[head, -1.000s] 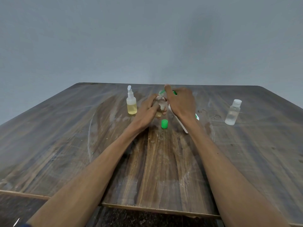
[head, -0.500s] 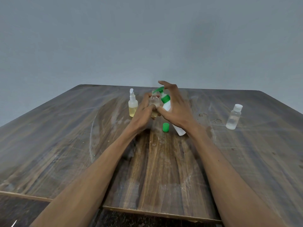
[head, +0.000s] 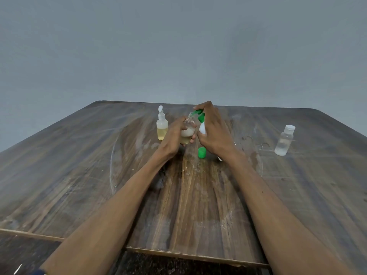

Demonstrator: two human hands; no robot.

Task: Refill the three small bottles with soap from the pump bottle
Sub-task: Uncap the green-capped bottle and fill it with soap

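A: How's the light?

B: Dim and even, rather grey. The wall [head: 178, 46] behind shades from darker at the top corners to paler near the middle. No hard glare anywhere.

A: Any shadows?

B: Only soft ones. A faint dark patch lies on the desk [head: 79, 175] under the left forearm [head: 111, 205], and a smaller one beneath the hands.

A: Sheen?

B: A dull, milky sheen across the desk's far half, streaked along the grain.

A: Sharpness?

B: Middling. The clear bottle [head: 284, 140] at the right looks soft-edged, and fine detail smears. The desk's edges splay outward, as a wide lens bends them, and the near forearms loom large.
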